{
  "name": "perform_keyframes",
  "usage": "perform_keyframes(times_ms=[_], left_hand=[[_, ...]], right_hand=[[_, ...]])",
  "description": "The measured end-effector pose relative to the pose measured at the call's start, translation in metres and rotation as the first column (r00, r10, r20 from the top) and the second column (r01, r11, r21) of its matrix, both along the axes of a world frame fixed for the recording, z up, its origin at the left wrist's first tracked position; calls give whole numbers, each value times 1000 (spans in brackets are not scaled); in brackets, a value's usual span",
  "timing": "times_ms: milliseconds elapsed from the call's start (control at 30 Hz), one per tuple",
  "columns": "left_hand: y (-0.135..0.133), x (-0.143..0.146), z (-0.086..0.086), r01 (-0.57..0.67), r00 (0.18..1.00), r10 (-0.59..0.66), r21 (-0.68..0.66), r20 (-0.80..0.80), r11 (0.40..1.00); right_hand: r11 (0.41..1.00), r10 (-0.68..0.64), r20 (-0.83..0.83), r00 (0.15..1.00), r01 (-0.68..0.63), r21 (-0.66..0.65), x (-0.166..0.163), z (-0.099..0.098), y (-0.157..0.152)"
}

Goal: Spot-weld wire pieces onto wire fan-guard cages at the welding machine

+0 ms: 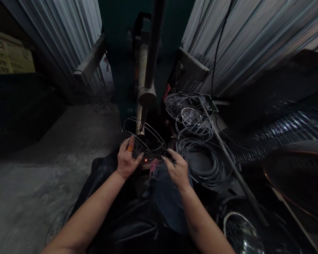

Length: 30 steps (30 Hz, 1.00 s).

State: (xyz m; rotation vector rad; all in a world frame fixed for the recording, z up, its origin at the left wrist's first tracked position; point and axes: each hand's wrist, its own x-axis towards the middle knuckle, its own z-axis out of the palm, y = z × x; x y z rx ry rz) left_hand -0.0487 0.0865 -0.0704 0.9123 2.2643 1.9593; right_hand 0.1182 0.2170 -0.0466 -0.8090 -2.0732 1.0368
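Observation:
In front of my lap is a wire frame [151,132] of thin bent metal rings, below the end of a brass-coloured machine arm [141,74]. My left hand [126,158], with an orange band round one finger, grips the frame's near left side between thumb and fingers. At its near right side, my right hand [177,166] pinches the wire between thumb and forefinger. The frame sits tilted, its far rings around the arm's lower tip. Dim light hides the exact contact points.
To the right lie tangled wire rings [193,118] and a thick wire coil [198,160], with a long rod [228,155] alongside. A shiny metal bowl [242,234] is at the lower right. A yellow crate [12,53] stands far left. A small red light [146,160] glows between my hands.

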Motion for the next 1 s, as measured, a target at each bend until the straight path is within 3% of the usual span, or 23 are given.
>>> perform_keyframes(times_ms=[167, 333, 467, 533, 633, 700, 867, 1000], left_hand=[[8, -5, -14, -45, 887, -33, -156, -460, 987], [2, -1, -16, -66, 810, -30, -141, -586, 988], [7, 0, -18, -60, 768, -61, -165, -638, 984], [12, -2, -22, -66, 761, -71, -186, -645, 980], [18, -5, -26, -81, 780, -67, -208, -622, 975], [19, -3, -25, -51, 822, -74, -202, -564, 978], [15, 2, -16, 18, 947, -50, -105, -316, 994], [17, -5, -10, 16, 980, -23, -36, -197, 999]], right_hand=[[982, 138, 15, 990, -134, -135, -2, -1, 16], [989, 149, -11, 989, -149, -26, 0, -2, 21], [997, 44, -58, 997, -39, 72, -4, -4, 18], [999, 43, -125, 991, -39, 31, -8, -4, 21], [971, 177, -189, 966, -203, -129, -11, -1, 26], [947, 243, -194, 951, -276, -167, -13, 6, 25], [957, 264, -167, 950, -279, -76, -24, 39, 10], [958, 279, -96, 956, -284, -46, -50, 62, 8]])
